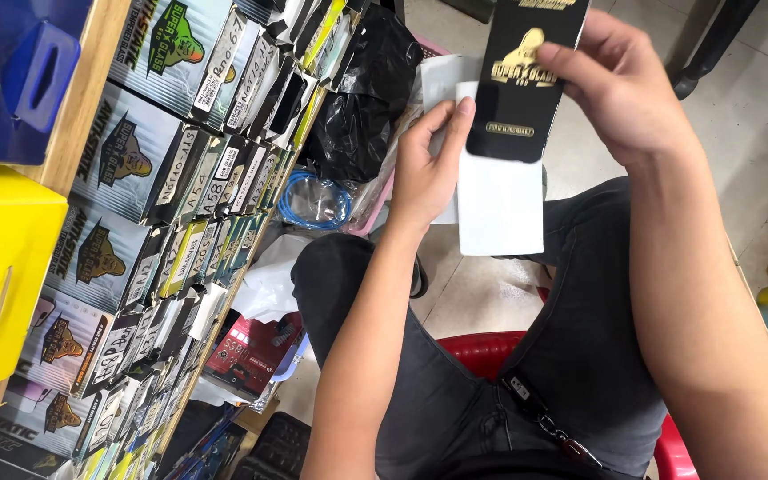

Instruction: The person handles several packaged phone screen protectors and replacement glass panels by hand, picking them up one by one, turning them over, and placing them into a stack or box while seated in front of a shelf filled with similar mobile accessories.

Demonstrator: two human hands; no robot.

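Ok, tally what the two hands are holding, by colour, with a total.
Black package sleeve, in the right hand: 1
White sheet, at the left hand fingertips: 1
Second white piece behind them: 1
Total: 3

View: we have one, head-worn, looking steeply down.
Facing: our lap and red stool [491,348] sit bottom centre.
Nearness: close; left hand [427,169] and right hand [620,89] fill the upper frame.
Left edge: shelf of boxed packets [148,169].
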